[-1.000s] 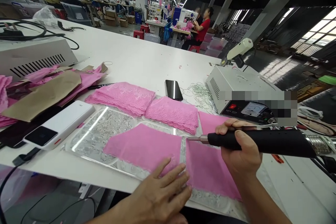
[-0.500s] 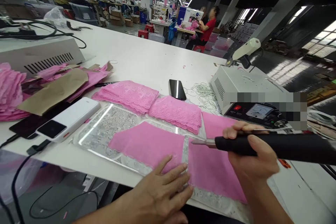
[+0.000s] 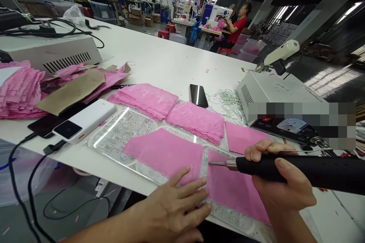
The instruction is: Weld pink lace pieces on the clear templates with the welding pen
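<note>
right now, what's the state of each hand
Left hand: open, fingers spread flat on the pink fabric.
Right hand: closed around the black tool.

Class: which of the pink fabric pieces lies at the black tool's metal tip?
The plain piece nearest the right hand, which holds the black tool; its tip is at that piece's far left corner. Others lie left or behind.

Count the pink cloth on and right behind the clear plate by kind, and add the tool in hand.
Flat pink pieces: 3
Pink lace stacks: 2
Black-handled tool, in the right hand: 1
Total: 6
</note>
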A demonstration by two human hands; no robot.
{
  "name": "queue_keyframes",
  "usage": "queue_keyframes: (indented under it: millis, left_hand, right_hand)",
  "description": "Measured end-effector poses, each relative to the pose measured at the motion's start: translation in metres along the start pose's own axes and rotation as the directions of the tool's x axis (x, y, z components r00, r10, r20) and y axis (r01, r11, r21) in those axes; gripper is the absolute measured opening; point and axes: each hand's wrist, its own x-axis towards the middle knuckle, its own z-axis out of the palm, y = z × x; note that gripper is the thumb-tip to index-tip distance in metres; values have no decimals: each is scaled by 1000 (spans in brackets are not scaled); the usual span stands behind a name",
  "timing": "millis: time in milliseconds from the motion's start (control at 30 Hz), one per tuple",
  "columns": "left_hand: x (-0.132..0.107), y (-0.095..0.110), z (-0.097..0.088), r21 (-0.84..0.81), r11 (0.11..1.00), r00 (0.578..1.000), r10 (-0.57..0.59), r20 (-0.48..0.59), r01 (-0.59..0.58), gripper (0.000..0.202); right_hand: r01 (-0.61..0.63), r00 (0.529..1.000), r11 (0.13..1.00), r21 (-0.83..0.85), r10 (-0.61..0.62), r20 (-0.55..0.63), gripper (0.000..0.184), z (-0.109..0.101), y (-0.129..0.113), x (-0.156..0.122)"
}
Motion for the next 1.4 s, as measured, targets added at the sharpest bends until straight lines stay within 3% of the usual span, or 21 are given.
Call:
queue_keyframes:
  millis: [333, 633, 1033, 1133, 1233, 1400]
  left_hand:
    - [0, -1, 0, 1, 1000, 1000, 5, -23, -5, 37]
    - [-2, 0, 2, -2, 1000, 1000, 10, 4, -10, 40]
    - [-1, 1, -1, -23, 1000, 1000, 6, 15, -5, 39]
    - [2, 2, -10, -7, 1000, 999, 22, 39, -22, 41]
    - [9, 1, -18, 19, 1000, 1000, 14, 16, -15, 39]
    - [27, -8, -11, 79, 989, 991, -119, -55, 123, 34]
  right_hand:
    - [26, 998, 999, -20, -25, 64, 8, 0, 0, -1]
    - [-76, 990, 996, 47, 70, 122, 15, -1, -10, -7]
    - [-71, 978, 997, 34, 63, 198, 9, 0, -8, -13]
    - [-78, 987, 996, 33, 72, 141, 10, -3, -11, -8]
    - [-29, 1000, 999, 24, 29, -8, 12, -14, -17, 2]
    - [104, 969, 991, -85, -120, -216, 12, -37, -20, 13]
